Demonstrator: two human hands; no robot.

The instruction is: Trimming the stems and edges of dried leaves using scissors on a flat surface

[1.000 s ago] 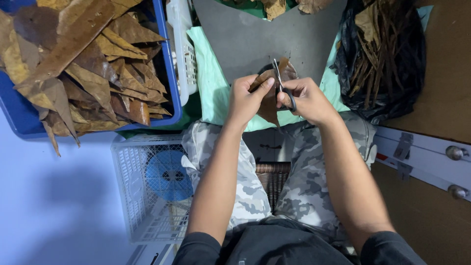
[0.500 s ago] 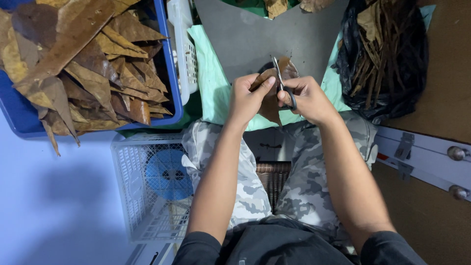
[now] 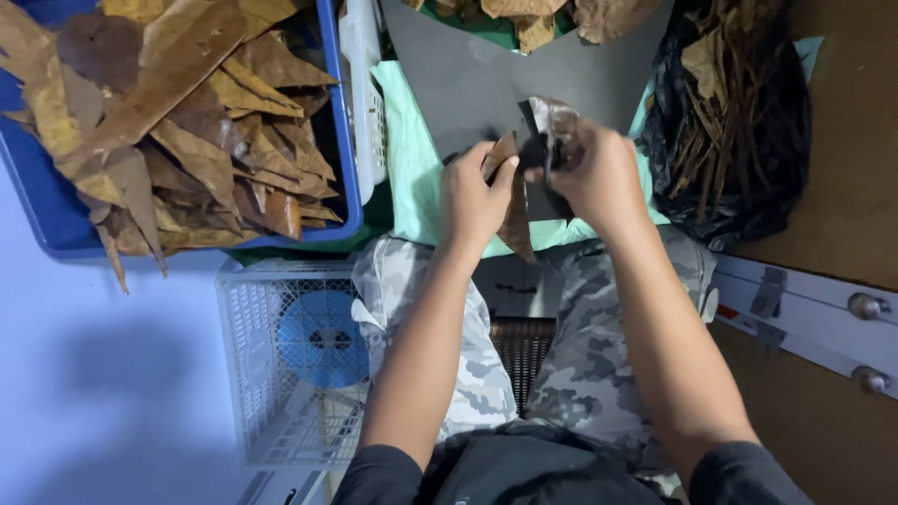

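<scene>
We noted both hands raised over a grey sheet point(image 3: 449, 84), close together, just above the knees. Left hand point(image 3: 475, 196) was closed on a brown dried leaf point(image 3: 514, 220); thumb and fingers pinched its upper part, lower tip hung down past the wrist, over the sheet's near edge. Right hand point(image 3: 599, 173) was clenched round a dark tool point(image 3: 541, 150), prob. scissors, blurred; blade position could not be made out. The tool sat right at the leaf's top edge, touching or nearly so; we could not tell which. A pale, shiny scrap point(image 3: 559, 117) showed above the right-hand fingers, also blurred.

Surroundings: grey sheet lay on a mint-green cloth point(image 3: 412, 159). To the left, a blue crate point(image 3: 341, 131) held a heap of dried leaves point(image 3: 178, 122), approx. full. A white basket point(image 3: 365, 103) stood between crate and cloth. Right of the sheet, a black bag point(image 3: 748, 178) held stalks and leaf bits. More leaves point(image 3: 533, 19) lay at the sheet's far edge. Below the crate, a white mesh crate point(image 3: 253, 374) with a blue round item point(image 3: 323, 337) inside. Person wore camo trousers point(image 3: 589, 374) and sat over a woven seat point(image 3: 519, 351). A white rail point(image 3: 814, 313) ran along the right.
</scene>
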